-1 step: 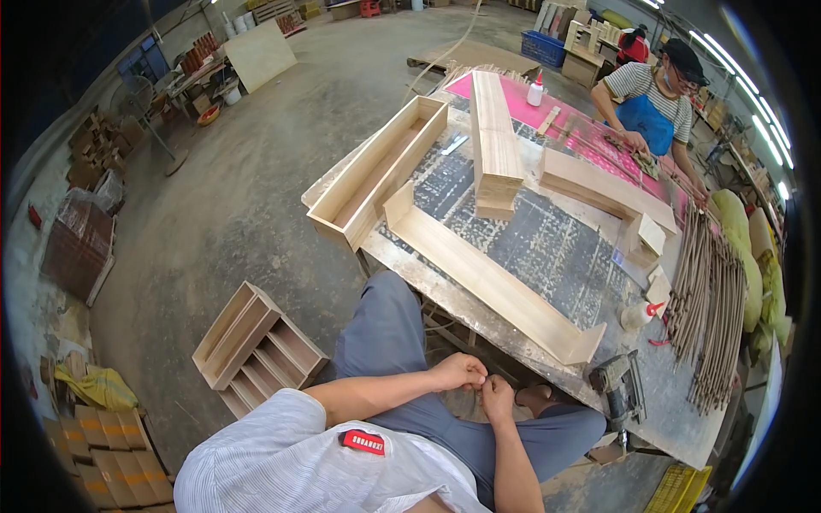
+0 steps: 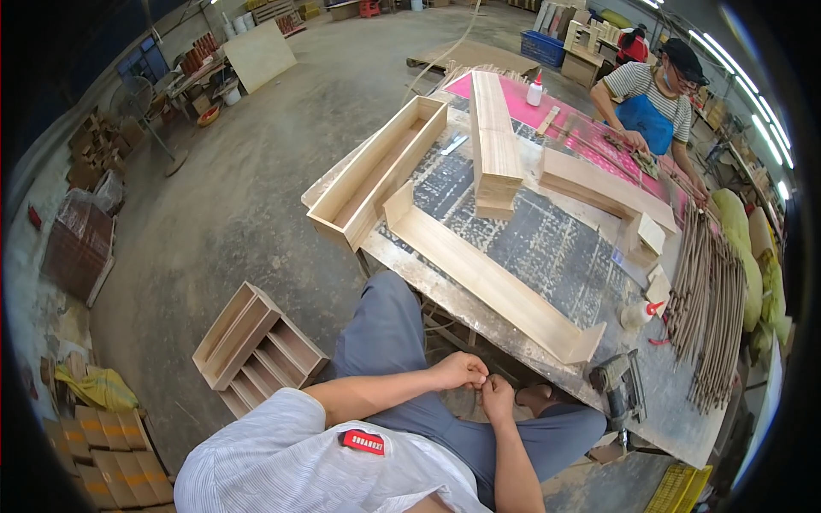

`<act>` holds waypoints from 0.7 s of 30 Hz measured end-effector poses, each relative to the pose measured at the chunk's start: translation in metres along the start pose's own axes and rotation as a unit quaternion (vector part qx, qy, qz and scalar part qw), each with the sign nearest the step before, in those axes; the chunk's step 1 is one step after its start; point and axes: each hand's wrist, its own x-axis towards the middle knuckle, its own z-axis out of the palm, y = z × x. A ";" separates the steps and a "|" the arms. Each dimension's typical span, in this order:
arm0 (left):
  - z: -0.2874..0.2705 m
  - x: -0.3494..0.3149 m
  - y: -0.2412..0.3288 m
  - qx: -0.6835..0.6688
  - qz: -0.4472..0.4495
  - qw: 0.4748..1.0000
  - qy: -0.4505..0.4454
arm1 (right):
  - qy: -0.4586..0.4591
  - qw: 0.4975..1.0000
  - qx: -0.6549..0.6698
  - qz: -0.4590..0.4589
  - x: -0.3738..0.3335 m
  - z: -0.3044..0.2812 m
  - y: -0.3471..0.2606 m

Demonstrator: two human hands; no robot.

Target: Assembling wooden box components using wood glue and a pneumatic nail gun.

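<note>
My left hand [image 2: 459, 371] and my right hand [image 2: 497, 398] meet above my lap, in front of the table's near edge. Both are closed, with the fingertips pinched together and almost touching. Anything between them is too small to make out. Nearest on the table [image 2: 479, 318] lies a long, pale wooden piece [image 2: 483, 275] with a short upright board at each end. Behind it on the left stands a long open wooden box [image 2: 376, 175]. A nail gun [image 2: 619, 389] rests near the right corner, beside a white glue bottle with a red tip [image 2: 637, 315].
Stacked long boards [image 2: 496, 141] and a wooden block piece [image 2: 607, 190] lie farther back. Thin brown sticks [image 2: 708, 299] hang at the right edge. A co-worker [image 2: 654, 107] works across the table. More open wooden boxes [image 2: 261, 338] stand on the floor at my left.
</note>
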 end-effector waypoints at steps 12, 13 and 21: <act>-0.019 0.016 0.153 0.495 0.425 0.756 0.060 | 0.066 0.965 0.252 -0.009 -0.062 -0.082 -0.069; -0.026 0.028 0.162 0.517 0.423 0.742 0.067 | 0.065 0.972 0.227 0.018 -0.069 -0.104 -0.090; -0.053 0.077 0.175 0.697 0.297 0.651 0.036 | 0.315 0.932 0.172 -0.054 -0.060 -0.260 -0.100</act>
